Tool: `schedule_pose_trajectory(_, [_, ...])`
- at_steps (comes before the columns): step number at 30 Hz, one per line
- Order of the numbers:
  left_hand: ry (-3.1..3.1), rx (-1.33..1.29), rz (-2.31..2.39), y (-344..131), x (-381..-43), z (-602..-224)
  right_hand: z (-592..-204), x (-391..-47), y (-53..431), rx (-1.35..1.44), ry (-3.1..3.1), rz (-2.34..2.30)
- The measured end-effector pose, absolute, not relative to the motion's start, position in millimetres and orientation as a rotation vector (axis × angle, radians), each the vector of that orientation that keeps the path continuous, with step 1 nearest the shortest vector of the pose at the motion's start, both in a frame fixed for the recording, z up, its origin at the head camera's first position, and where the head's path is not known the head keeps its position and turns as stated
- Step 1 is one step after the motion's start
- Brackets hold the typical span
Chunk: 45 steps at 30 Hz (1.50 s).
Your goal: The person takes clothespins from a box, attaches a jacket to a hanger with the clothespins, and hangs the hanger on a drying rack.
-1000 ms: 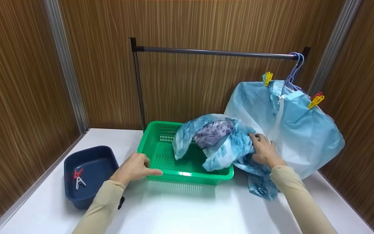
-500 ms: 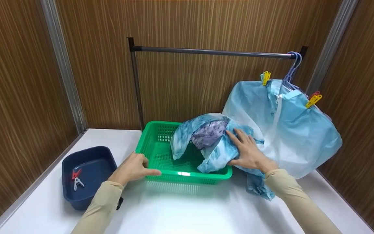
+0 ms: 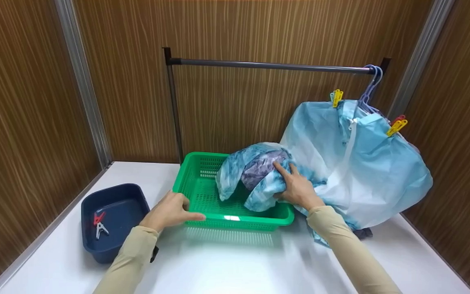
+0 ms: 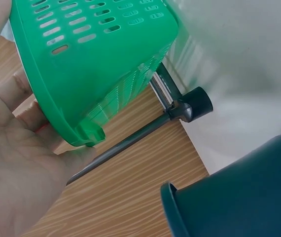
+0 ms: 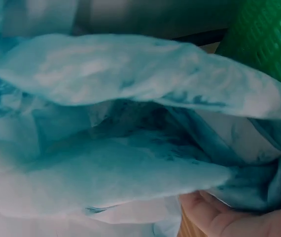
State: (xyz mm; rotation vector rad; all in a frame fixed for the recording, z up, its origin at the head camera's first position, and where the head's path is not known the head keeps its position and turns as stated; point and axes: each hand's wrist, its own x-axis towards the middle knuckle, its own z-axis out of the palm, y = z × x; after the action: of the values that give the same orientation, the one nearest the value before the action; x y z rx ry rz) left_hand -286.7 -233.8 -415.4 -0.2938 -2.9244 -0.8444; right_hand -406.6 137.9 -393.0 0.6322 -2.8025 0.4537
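Note:
The green basket (image 3: pixel 210 216) stands at the middle of the table, its left front corner gripped by my left hand (image 3: pixel 171 211). In the left wrist view the fingers (image 4: pixel 17 91) go behind the basket's rim (image 4: pixel 47 106). A crumpled blue-and-white patterned garment (image 3: pixel 239 163) with a purple part lies partly in the basket and spills over its right side. My right hand (image 3: pixel 298 190) rests on it with fingers spread, the index and middle reaching toward the purple part. Cloth (image 5: pixel 116 69) fills most of the right wrist view, with fingers (image 5: pixel 199 212) touching its lower edge.
Light blue zipped jackets (image 3: pixel 365 171) hang at right on purple hangers (image 3: pixel 366 98), with yellow clips (image 3: pixel 396 128) on the shoulders. The hangers hook onto a dark metal rail (image 3: pixel 267 65). A navy bin (image 3: pixel 116 208) at left holds a red clip (image 3: pixel 98 218) and a white clip (image 3: pixel 101 231).
My right hand has moved left from the garment's right end onto the part over the basket. The cloth outside has shifted, and a dark grey bit shows beneath the jackets. My left hand stays put.

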Motion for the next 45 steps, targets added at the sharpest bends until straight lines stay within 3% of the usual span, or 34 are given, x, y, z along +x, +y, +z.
schedule_pose_trajectory(15, [-2.888,-0.298,-0.870,-233.4,-286.7,-418.0,-397.8,-423.8,143.4,0.557,-2.316,0.434])
schedule_pose_trajectory(32, [-2.878,-0.313,-0.865,-229.6,-288.9,-418.0,-374.3,-432.3,225.9,0.342,-2.232,0.434])
schedule_pose_trajectory(45, [-2.892,-0.326,-0.852,-229.0,-290.6,-418.9,-416.2,-428.3,232.7,0.364,-2.509,0.186])
